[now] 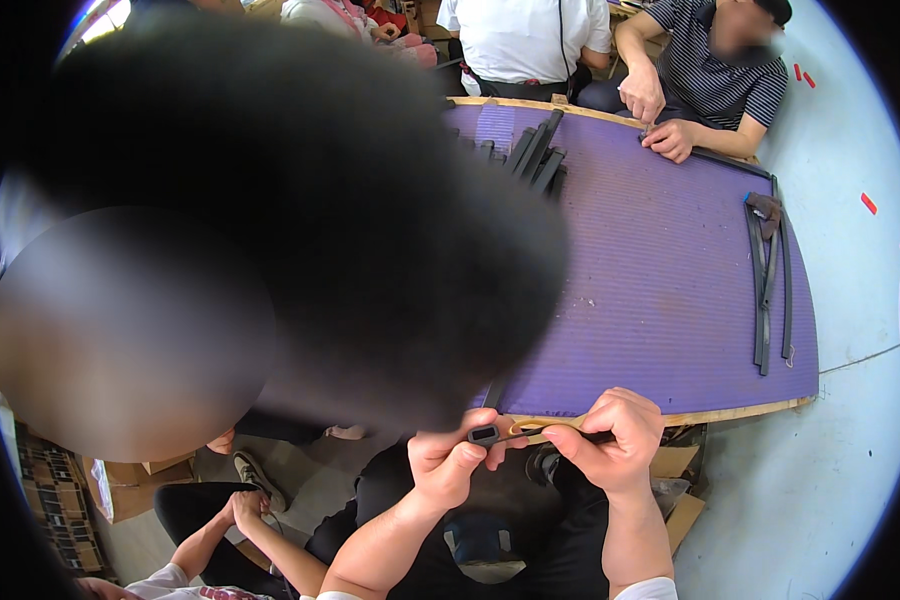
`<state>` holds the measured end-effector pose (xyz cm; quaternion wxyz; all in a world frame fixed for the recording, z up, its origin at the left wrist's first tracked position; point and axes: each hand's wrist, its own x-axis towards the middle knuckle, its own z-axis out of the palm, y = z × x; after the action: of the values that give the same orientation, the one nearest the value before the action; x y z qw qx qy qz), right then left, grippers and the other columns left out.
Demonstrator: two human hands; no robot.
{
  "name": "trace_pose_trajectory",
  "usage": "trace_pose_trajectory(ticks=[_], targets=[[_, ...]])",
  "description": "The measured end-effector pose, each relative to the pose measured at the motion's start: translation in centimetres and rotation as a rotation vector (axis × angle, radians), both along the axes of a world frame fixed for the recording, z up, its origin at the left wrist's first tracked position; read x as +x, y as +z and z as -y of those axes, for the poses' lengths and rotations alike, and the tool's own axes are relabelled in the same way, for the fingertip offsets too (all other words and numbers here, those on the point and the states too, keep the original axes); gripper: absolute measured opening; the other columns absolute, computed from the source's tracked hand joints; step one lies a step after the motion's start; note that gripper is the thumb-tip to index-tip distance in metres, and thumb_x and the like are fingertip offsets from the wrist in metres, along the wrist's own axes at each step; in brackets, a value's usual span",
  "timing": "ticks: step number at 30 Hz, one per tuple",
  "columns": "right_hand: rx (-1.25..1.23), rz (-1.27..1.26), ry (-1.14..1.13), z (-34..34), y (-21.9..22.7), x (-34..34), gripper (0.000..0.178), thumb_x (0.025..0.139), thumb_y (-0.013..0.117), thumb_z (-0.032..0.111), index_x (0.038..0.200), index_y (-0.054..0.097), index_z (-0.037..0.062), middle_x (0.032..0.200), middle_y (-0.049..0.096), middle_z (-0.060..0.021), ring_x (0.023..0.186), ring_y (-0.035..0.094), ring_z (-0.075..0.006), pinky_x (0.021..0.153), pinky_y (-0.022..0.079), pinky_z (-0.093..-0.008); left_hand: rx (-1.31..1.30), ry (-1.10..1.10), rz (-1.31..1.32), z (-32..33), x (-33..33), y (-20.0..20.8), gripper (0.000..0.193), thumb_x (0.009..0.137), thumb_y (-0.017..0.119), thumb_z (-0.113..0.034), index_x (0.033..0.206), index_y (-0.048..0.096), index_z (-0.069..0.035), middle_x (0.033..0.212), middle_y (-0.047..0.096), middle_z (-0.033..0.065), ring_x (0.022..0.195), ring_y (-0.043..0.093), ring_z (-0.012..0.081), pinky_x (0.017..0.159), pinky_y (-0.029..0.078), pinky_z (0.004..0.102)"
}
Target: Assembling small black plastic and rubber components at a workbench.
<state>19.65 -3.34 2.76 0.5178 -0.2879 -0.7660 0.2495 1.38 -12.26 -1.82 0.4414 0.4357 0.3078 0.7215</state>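
Observation:
My left hand (442, 466) is closed around a black rectangular tube (484, 434), whose hollow end faces me. The tube runs away toward the table's near edge. Close by on the right, my right hand (616, 440) pinches a thin yellowish strip (542, 424) between thumb and fingers. A slim dark piece stretches along the strip, between the two hands; its exact kind cannot be made out. Both hands are held just in front of the table's near edge, above my lap.
A purple ribbed mat covers the table (660, 300). Black bars (536, 155) lie piled at the far side, and a folded black frame (765, 290) rests at the right. A co-worker (715, 95) works at the far right. Another person's blurred head (370, 230) blocks the left.

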Motion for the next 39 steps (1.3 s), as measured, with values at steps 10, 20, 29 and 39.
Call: trace_pose_trajectory(ticks=[10, 20, 29, 39], targets=[[0.006, 0.013, -0.003, 0.3, -0.2, -0.4, 0.049, 0.068, 0.095, 0.024, 0.063, 0.048, 0.0107, 0.048, 0.047, -0.0006, 0.04, 0.041, -0.0144, 0.042, 0.028, -0.0281, -0.045, -0.085, 0.146, 0.9, -0.1, 0.2, 0.035, 0.103, 0.058, -0.026, 0.128, 0.061, -0.001, 0.1, 0.07, 0.0227, 0.074, 0.069, 0.0248, 0.06, 0.051, 0.0302], [-0.011, 0.008, -0.021, 0.2, -0.3, -0.5, 0.05, 0.067, 0.095, 0.025, 0.062, 0.048, 0.0109, 0.049, 0.047, -0.0007, 0.04, 0.041, -0.0149, 0.042, 0.028, -0.0283, -0.096, -0.032, 0.094, 0.5, 0.5, 0.2, 0.046, 0.104, 0.056, -0.037, 0.125, 0.061, 0.004, 0.078, 0.064, 0.0178, 0.054, 0.06, 0.0214, 0.046, 0.045, 0.0295], [-0.022, 0.04, -0.02, 0.5, -0.5, -0.5, 0.052, 0.067, 0.096, 0.028, 0.063, 0.047, 0.0104, 0.05, 0.046, -0.0009, 0.042, 0.041, -0.0143, 0.043, 0.027, -0.0282, 0.001, -0.018, -0.114, -0.1, 0.2, 0.5, 0.051, 0.098, 0.066, -0.035, 0.131, 0.06, 0.003, 0.077, 0.064, 0.0134, 0.056, 0.058, 0.0161, 0.05, 0.046, 0.0277], [0.094, 0.05, 0.01, 0.6, 0.1, 0.9, 0.054, 0.071, 0.093, 0.032, 0.064, 0.044, 0.0126, 0.049, 0.043, 0.0006, 0.042, 0.036, -0.0128, 0.045, 0.024, -0.0283, 0.069, 0.107, -0.389, -0.5, -1.2, 0.6, 0.059, 0.103, 0.058, -0.038, 0.148, 0.045, -0.002, 0.081, 0.069, 0.0161, 0.062, 0.059, 0.0144, 0.056, 0.046, 0.0268]])
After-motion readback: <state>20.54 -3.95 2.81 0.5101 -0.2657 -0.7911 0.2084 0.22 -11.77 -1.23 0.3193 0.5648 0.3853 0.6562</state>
